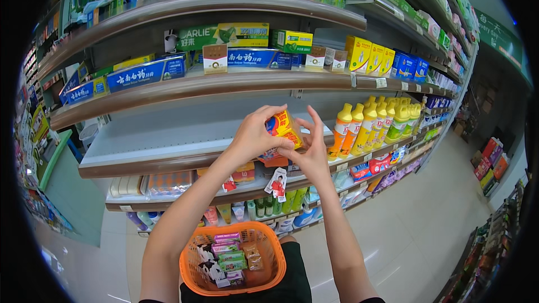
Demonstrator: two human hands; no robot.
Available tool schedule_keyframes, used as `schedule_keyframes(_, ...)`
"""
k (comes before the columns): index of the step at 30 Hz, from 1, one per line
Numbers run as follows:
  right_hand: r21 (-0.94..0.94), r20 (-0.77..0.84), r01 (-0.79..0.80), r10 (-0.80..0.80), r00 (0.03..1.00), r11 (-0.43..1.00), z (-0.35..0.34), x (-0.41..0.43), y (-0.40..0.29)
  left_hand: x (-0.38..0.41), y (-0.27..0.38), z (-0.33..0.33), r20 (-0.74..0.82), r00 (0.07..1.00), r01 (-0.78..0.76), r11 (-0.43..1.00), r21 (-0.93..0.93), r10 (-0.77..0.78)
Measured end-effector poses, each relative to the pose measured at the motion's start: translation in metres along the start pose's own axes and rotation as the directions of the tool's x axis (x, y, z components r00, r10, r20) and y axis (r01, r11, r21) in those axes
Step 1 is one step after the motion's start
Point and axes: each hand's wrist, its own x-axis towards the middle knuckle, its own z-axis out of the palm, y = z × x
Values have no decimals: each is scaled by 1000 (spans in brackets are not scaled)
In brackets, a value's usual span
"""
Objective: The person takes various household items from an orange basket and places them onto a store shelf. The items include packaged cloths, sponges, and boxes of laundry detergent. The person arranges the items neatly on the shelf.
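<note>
A yellow, red and blue printed pack (283,128) is held up between my two hands, in front of a wide grey-white shelf. My left hand (254,134) grips its left side, thumb across the lower front. My right hand (312,147) is at its right side with the fingers bent and spread; whether they press on the pack is partly hidden. Below my forearms, an orange plastic basket (280,261) rests at my lap, holding small purple, green and black-and-white packs and a brown pack.
Yellow and orange bottles (363,128) stand right of my hands. Blue toothpaste boxes (145,71) line the shelf above, whose brown front edge (202,92) juts out. Folded cloth goods (170,184) lie on the shelf below. A green-edged counter (54,160) is at the left.
</note>
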Motion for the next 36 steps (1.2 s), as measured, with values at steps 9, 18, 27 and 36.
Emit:
schedule_keyframes(9, 255, 83, -169, 153, 985, 952, -25, 49, 45, 65, -1, 10, 115, 989, 71, 975, 208, -97)
schedule_keyframes(18, -446, 68, 51, -23, 997, 894, -41, 64, 90, 77, -35, 36, 182, 983, -72, 960, 270, 23)
schedule_keyframes(27, -655, 45, -75, 138, 989, 752, -37, 68, 102, 91, -70, 40, 245, 940, 227, 971, 75, -239)
schedule_keyframes(36, -676, -52, -84, 66, 996, 732, -35, 53, 87, 54, -75, 28, 119, 907, 383, 910, 162, -403)
